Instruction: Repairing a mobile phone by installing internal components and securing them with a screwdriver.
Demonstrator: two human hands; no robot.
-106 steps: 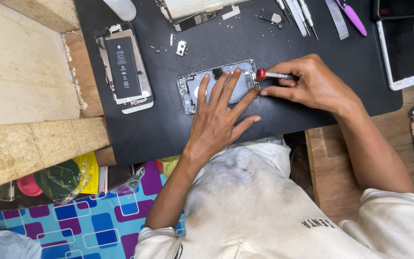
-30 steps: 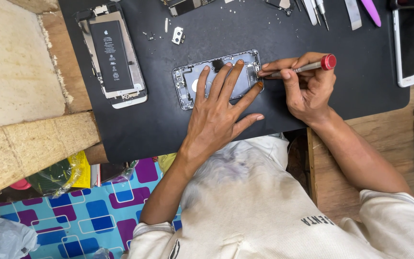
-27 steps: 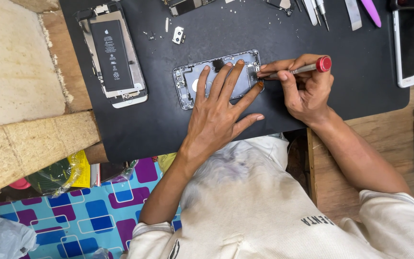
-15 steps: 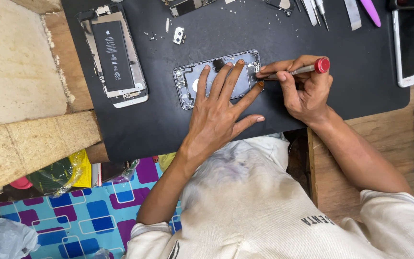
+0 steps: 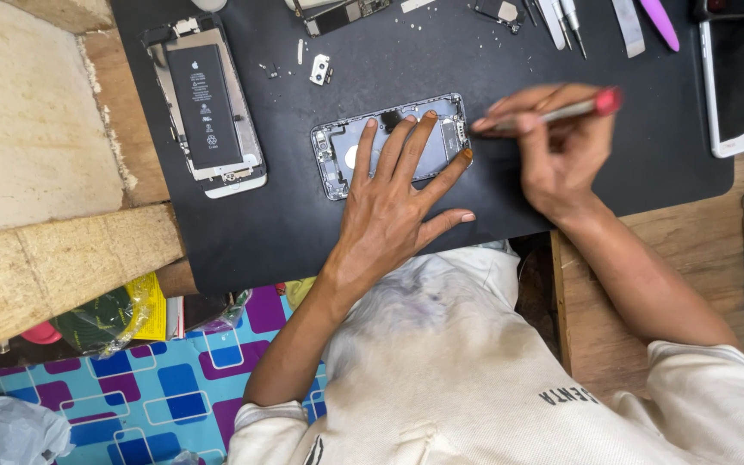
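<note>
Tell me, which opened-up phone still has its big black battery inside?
The opened phone at the mat's left, untouched. The other opened phone, under the left hand, shows no battery.

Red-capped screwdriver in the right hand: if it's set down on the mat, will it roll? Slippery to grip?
The screwdriver looks thin, round and rigid, so it would probably roll on a hard surface; the black mat likely damps that. It seems light: the right hand holds it with fingertips alone. The metal shaft may be a little slick. It is motion-blurred, so any grip texture cannot be seen.
</note>
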